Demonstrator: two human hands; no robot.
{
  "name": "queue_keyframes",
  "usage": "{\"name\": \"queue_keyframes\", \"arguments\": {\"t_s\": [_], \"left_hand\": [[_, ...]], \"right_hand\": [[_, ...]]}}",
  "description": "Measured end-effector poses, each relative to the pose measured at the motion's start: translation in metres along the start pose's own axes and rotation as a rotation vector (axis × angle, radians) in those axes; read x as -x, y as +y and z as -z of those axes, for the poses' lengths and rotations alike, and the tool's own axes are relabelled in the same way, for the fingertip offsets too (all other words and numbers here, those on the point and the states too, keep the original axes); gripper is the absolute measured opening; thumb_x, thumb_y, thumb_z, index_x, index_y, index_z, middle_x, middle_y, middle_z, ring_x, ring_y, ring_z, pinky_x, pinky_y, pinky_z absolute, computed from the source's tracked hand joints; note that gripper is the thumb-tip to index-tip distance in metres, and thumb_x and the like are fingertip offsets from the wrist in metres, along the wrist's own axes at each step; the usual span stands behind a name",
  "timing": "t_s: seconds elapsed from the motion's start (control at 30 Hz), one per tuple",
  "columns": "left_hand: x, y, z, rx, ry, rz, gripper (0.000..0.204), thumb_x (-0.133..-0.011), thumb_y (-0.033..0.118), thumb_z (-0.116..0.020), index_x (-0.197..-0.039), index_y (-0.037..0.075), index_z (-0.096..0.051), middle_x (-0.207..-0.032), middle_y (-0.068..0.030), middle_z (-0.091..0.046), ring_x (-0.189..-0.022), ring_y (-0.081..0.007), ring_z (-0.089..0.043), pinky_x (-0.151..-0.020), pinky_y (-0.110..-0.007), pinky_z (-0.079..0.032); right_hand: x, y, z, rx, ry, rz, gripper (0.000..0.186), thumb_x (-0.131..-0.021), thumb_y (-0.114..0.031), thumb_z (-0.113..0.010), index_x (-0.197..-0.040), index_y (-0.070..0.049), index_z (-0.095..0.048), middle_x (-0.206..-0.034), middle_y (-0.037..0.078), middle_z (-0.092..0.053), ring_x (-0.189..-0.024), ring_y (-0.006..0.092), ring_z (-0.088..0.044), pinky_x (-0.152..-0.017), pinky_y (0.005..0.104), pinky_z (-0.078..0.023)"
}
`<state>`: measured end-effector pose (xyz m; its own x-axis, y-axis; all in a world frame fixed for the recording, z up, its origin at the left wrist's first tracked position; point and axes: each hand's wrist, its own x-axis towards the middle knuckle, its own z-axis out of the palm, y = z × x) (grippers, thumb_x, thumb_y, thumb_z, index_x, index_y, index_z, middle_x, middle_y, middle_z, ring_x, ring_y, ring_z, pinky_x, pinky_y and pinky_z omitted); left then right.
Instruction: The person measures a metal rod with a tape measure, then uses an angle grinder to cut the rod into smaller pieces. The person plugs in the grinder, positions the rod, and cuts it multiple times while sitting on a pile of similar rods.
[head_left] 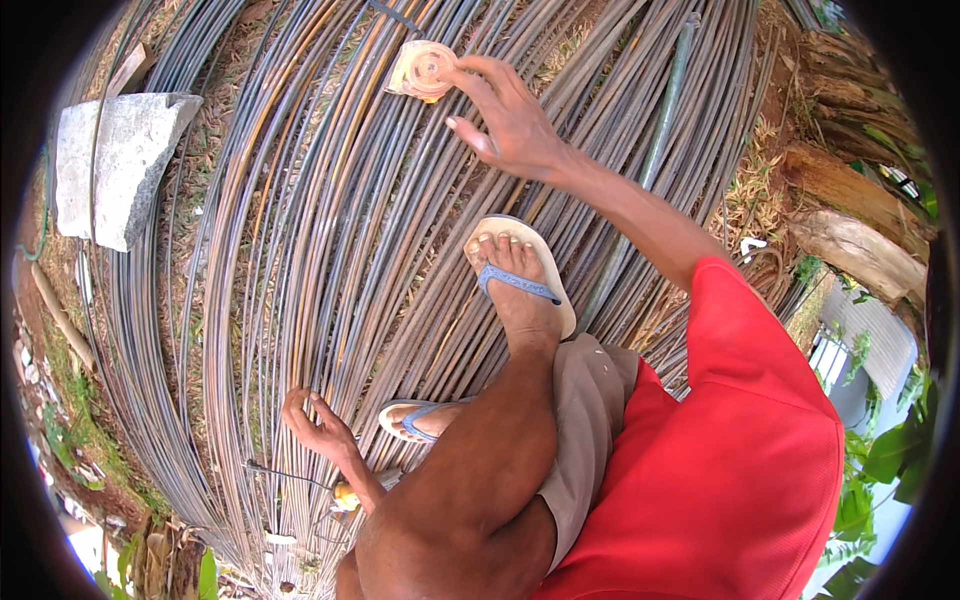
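Note:
My right hand (505, 125) reaches over the long steel rods (260, 250), thumb held apart, its fingertips at the edge of a pale orange round roll (425, 70) lying on them; whether it touches is unclear. My left hand (322, 430) is low over the rods with fingers apart and slightly curled. Just below it is a yellow-handled tool (345, 495), partly hidden by my forearm and leg, near a thin dark bar (285, 473). My sandaled foot (515, 285) rests on the rods between my hands.
A broken concrete chunk (120, 160) lies among the rods at the left. A greenish pipe (660, 120) runs along the bundle. Cut logs (850, 250), a corrugated sheet (865, 335) and green leaves (885, 450) are at the right.

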<state>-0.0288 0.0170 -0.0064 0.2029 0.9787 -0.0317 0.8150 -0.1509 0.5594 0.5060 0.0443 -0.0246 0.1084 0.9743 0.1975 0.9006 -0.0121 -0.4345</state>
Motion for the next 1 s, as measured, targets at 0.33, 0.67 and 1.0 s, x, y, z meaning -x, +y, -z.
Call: {"name": "queue_keyframes", "arguments": {"t_s": [0.33,0.67,1.0], "left_hand": [[-0.014,0.004,-0.02,0.013,-0.026,-0.072,0.01,-0.105,0.007,-0.066,-0.11,-0.001,-0.068,-0.115,-0.0171,-0.068,-0.112,-0.0356,-0.067,-0.096,-0.051,-0.054],[-0.023,0.007,-0.013,0.005,0.001,-0.072,0.011,-0.105,0.01,-0.066,-0.109,0.0,-0.068,-0.116,-0.0171,-0.067,-0.113,-0.0355,-0.067,-0.096,-0.051,-0.054],[-0.01,0.006,-0.018,0.008,-0.008,-0.038,0.011,-0.105,0.01,-0.067,-0.111,0.001,-0.068,-0.119,-0.0158,-0.068,-0.114,-0.0351,-0.067,-0.096,-0.05,-0.054]], "right_hand": [[0.176,-0.09,0.025,-0.66,-0.103,-0.271,0.058,-0.094,0.006,-0.054,-0.149,-0.001,-0.039,-0.154,0.024,-0.04,-0.15,0.0418,-0.041,-0.122,0.0544,-0.039],[0.188,-0.099,0.024,-0.669,-0.093,-0.309,0.062,-0.087,0.008,-0.059,-0.146,0.0,-0.043,-0.15,0.026,-0.046,-0.143,0.0422,-0.046,-0.123,0.0532,-0.036],[0.179,-0.093,0.026,-0.611,-0.121,-0.193,0.064,-0.085,0.007,-0.059,-0.146,0.001,-0.043,-0.146,0.026,-0.046,-0.136,0.0433,-0.054,-0.115,0.0505,-0.046]]}}
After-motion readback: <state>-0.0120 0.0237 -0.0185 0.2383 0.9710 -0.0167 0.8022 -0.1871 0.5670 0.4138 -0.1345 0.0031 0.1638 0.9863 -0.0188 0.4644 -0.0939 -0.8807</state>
